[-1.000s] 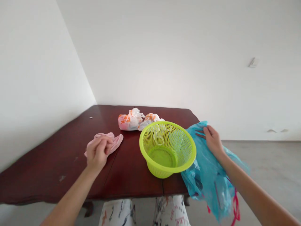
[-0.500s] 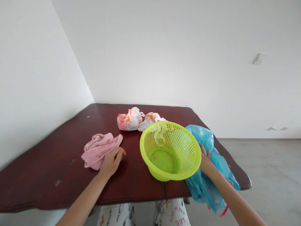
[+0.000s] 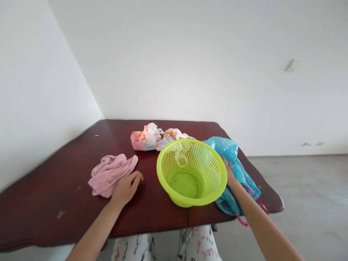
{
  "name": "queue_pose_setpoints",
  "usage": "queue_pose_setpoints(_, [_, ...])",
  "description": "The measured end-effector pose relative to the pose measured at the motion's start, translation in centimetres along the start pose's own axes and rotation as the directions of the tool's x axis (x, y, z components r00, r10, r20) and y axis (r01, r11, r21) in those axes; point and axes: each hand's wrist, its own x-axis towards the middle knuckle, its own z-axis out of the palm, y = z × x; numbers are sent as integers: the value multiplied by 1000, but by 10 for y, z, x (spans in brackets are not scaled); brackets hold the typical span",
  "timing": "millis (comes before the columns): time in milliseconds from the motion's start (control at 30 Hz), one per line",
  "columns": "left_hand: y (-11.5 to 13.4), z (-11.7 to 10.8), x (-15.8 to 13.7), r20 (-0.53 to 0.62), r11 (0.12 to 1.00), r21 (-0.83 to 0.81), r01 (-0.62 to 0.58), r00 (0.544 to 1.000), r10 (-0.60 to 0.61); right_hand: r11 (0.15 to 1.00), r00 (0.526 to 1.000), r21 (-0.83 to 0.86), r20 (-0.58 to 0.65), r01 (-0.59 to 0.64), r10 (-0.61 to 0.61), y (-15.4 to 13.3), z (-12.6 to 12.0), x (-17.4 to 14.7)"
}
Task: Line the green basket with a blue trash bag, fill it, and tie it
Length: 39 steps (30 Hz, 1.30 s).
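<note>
In the head view, the left hand [image 3: 126, 186] rests half curled on the table [image 3: 152, 210], against the cloth [image 3: 111, 174]; any grip cannot be told. The right hand [image 3: 230, 175], partly hidden by the basket [image 3: 187, 201], lies on the blue bag [image 3: 243, 174], fingers slightly apart, grip unclear. Two white bags [image 3: 152, 134] sit behind the basket.

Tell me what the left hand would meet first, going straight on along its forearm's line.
The left hand would likely meet the white bags first; the basket lies right of that line, though depth is hard to judge.
</note>
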Motion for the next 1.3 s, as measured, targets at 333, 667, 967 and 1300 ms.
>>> queue_pose_setpoints(333, [12, 4, 6, -23, 1000, -8, 12, 1000, -13, 995, 998, 80, -11, -65, 66, 7, -14, 46])
queue_pose_setpoints(667, [2, 17, 8, 35, 998, 56, -6, 999, 4, 974, 992, 201, -38, -108, 118, 10, -22, 84])
queue_pose_setpoints(967, [-11, 21, 9, 64, 1000, 4, -24, 998, 23, 939, 977, 329, -211, 95, -25, 13, -42, 18])
queue_pose_setpoints(1300, [-10, 20, 10, 54, 1000, 17, -23, 998, 22, 962, 945, 185, -296, 201, -140, -20, 11, -74])
